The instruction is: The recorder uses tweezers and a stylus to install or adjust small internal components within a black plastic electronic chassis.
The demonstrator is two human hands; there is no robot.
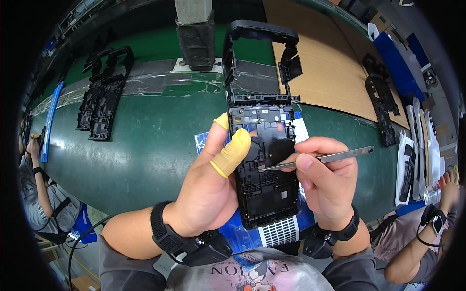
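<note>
A long black plastic housing (pixel 268 203) with a wide loop at its far end is tilted up in front of me. My left hand (pixel 204 189) grips it by its left edge; yellow finger cots (pixel 233 157) cover the thumb and one finger. Metal tweezers (pixel 342 155) are pinched in my right hand (pixel 330 182). Their tips meet the inside of the housing, left of its middle; whether they hold a small part is too small to tell. Under the housing lies a blue sheet (pixel 233 235), next to a white sheet with rows of dark labels (pixel 280 234).
More black housings (pixel 104 106) lie on the green table at left, and others (pixel 383 109) at right by the cardboard (pixel 325 63). A taped post (pixel 195 41) rises at the back. Plastic-wrapped packs (pixel 418 150) stand at right. Co-workers' arms show at both sides.
</note>
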